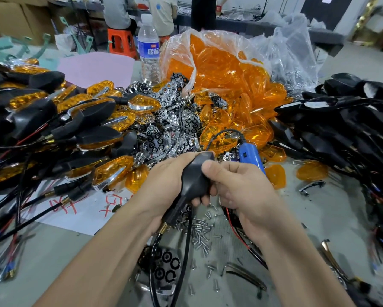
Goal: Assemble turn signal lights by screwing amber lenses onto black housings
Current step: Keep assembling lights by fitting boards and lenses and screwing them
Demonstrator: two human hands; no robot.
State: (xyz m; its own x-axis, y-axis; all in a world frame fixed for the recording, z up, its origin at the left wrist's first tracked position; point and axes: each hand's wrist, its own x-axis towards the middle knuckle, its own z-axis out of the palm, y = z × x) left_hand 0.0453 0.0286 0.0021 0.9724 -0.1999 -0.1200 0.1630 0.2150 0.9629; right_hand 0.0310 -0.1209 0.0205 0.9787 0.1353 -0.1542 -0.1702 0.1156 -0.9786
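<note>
Grey tabletop (53, 244) at its near edge carries a scatter of loose screws (202, 233), lying just under my wrists. Above them both hands meet on one black housing (195, 176). My left hand (164, 180) has its fingers (200, 201) wrapped around the body from the left. My right hand (237, 185) presses its thumb on the right flank, with the rest curled underneath where I cannot see what else they hold. The housing's long axis runs from its stem, down by my left wrist, up and away to its tip. Its back faces me, so I cannot tell whether a lens is seated.

The next move turns on the blue screwdriver (251, 156), which lies on the tabletop just beyond my right hand. It is on that hand's side, so I judge the right should reach for it while the left keeps the grip.

Loose amber lenses (274, 176) lie just beside the driver. Chrome reflectors (175, 120) are heaped mid-table. Finished lights (110, 173) pile towards the left edge and bare housings (341, 125) towards the right. At the far edge stand a split bag of lenses (219, 63) and a water bottle (148, 45). Beyond, in the workshop, people sit at other benches.
</note>
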